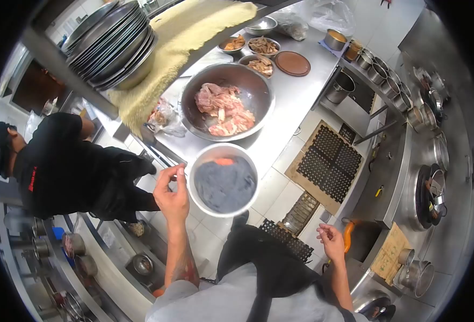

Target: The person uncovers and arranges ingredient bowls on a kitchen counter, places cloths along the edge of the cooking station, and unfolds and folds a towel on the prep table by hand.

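A white bucket (195, 200) is in the middle of the view, just below the steel table's front edge. It holds something dark grey with an orange piece (224, 161) at its far side. Beside its left rim is my left hand (172, 194), fingers curled and thumb tip near the index finger; what it grips, if anything, is unclear. My right hand (332, 241) hangs in the air to the right, loosely bent with the fingers apart and nothing visible in it. Beyond the bucket, a large steel bowl (261, 119) holds raw meat (231, 112).
Small bowls of food (263, 46) and a brown round lid (292, 63) sit on the steel table (306, 86). Stacked pans (113, 48) rest on a shelf. A co-worker in black (70, 166) stands left. Rubber mats (328, 161) cover part of the floor.
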The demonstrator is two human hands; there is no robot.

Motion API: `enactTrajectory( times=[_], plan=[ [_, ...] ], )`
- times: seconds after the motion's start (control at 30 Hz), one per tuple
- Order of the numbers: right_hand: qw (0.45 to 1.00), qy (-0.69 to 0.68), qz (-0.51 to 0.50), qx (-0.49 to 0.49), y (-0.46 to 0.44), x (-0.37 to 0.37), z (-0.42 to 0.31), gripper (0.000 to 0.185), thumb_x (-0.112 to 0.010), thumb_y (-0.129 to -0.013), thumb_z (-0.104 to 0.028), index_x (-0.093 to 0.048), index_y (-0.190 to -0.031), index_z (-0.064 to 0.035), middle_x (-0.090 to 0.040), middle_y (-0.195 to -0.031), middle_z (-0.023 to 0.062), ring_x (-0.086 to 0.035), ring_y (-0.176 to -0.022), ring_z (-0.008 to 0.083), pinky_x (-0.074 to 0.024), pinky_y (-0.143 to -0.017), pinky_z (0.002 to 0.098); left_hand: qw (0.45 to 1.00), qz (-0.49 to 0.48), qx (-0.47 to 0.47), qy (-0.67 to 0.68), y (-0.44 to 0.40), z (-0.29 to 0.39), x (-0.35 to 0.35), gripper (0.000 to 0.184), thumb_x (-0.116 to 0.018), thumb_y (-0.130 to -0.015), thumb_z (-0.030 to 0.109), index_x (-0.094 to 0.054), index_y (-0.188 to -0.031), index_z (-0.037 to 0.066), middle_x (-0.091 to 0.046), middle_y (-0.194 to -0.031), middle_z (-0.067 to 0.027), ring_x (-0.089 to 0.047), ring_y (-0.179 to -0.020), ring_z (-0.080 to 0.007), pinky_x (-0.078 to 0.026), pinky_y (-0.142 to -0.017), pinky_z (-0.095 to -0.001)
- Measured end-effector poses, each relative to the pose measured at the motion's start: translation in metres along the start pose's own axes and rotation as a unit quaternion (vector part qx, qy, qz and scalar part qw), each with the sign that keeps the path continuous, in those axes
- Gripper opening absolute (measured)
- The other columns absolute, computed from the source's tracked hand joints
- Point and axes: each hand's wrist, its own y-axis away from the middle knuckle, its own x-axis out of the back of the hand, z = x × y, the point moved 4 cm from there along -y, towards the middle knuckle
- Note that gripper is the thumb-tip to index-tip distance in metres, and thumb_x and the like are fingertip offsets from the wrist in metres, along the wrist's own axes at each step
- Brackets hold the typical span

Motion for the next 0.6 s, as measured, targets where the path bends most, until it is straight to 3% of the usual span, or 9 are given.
enactTrajectory(
  times=[0.13,0.2,0.3,0.37,0.4,0.5,0.57,0.6],
  plan=[
    [0.998,0.048,0.014,-0.048,-0.016,-0.05,-0.028,0.028,-0.064,-0.098,-0.018,-0.068,-0.118,0.0,-0.075,-0.098,0.0081,-0.069,-0.078,0.0128,-0.0532,-0.068,0.0279,0.997,-0.076,0.027,-0.005,-0.032,-0.037,-0.016,0.013,-0.071,-0.089,0.005,-0.075,-0.101,0.001,-0.07,-0.094,-0.0097,-0.06,-0.076,-0.015,-0.046,-0.066,-0.0269],
    [0.995,0.09,0.031,-0.011,-0.023,-0.067,-0.027,0.026,-0.066,-0.097,-0.021,-0.07,-0.114,-0.0013,-0.075,-0.095,0.0085,-0.067,-0.076,0.0134,-0.0533,-0.068,0.0292,0.994,-0.099,0.038,-0.007,-0.039,-0.044,-0.019,0.014,-0.072,-0.088,0.005,-0.075,-0.101,0.002,-0.07,-0.095,-0.0096,-0.06,-0.076,-0.0147,-0.045,-0.066,-0.0266],
    [0.993,0.114,0.014,-0.034,-0.024,-0.086,-0.08,0.027,-0.067,-0.096,-0.022,-0.071,-0.112,-0.0013,-0.075,-0.094,0.0093,-0.066,-0.075,0.0143,-0.0531,-0.069,0.0303,0.982,-0.175,0.066,-0.006,-0.047,-0.044,-0.019,0.017,-0.075,-0.085,0.006,-0.076,-0.102,0.004,-0.069,-0.098,-0.0114,-0.062,-0.078,-0.0181,-0.049,-0.068,-0.0297],
    [0.99,0.134,0.03,0.029,-0.033,-0.093,-0.106,0.026,-0.067,-0.096,-0.022,-0.072,-0.112,-0.0015,-0.075,-0.094,0.0095,-0.067,-0.077,0.0137,-0.0525,-0.069,0.0303,0.933,-0.35,-0.083,0.025,-0.047,-0.013,-0.026,0.028,-0.077,-0.08,0.007,-0.075,-0.107,0.004,-0.069,-0.103,-0.0117,-0.064,-0.089,-0.0254,-0.053,-0.08,-0.0367],
    [0.988,0.146,0.03,0.038,-0.038,-0.095,-0.131,0.026,-0.066,-0.096,-0.021,-0.072,-0.112,-0.0018,-0.075,-0.094,0.0095,-0.067,-0.078,0.0132,-0.0523,-0.068,0.0303,0.931,-0.354,-0.081,0.028,-0.046,-0.005,-0.031,0.028,-0.077,-0.08,0.007,-0.075,-0.107,0.004,-0.069,-0.103,-0.0117,-0.064,-0.089,-0.0254,-0.053,-0.08,-0.0367],
    [0.985,0.118,0.022,0.126,-0.052,-0.1,-0.201,0.023,-0.064,-0.097,-0.018,-0.072,-0.113,-0.0032,-0.075,-0.093,0.0093,-0.067,-0.079,0.0118,-0.0514,-0.069,0.0281,0.857,-0.437,-0.217,-0.165,-0.035,0.005,-0.045,0.038,-0.079,-0.072,0.006,-0.072,-0.11,0.004,-0.067,-0.113,-0.0127,-0.062,-0.11,-0.0312,-0.049,-0.097,-0.0421],
    [0.975,0.107,0.004,0.195,-0.06,-0.101,-0.241,0.022,-0.064,-0.097,-0.016,-0.071,-0.114,-0.0037,-0.074,-0.095,0.0087,-0.067,-0.079,0.0118,-0.0506,-0.069,0.0266,0.798,-0.547,-0.211,-0.142,-0.03,-0.018,-0.054,0.038,-0.077,-0.07,0.005,-0.071,-0.107,0.005,-0.066,-0.12,-0.0114,-0.057,-0.121,-0.0316,-0.045,-0.103,-0.0445],
    [0.962,0.126,-0.009,0.244,-0.06,-0.098,-0.258,0.022,-0.064,-0.097,-0.016,-0.071,-0.115,-0.0037,-0.074,-0.098,0.0084,-0.067,-0.08,0.0121,-0.0503,-0.068,0.026,0.815,-0.54,-0.203,-0.051,-0.043,-0.001,-0.049,0.031,-0.073,-0.071,0.001,-0.069,-0.101,0.004,-0.066,-0.119,-0.0123,-0.059,-0.117,-0.0332,-0.046,-0.102,-0.0436]
  ],
)
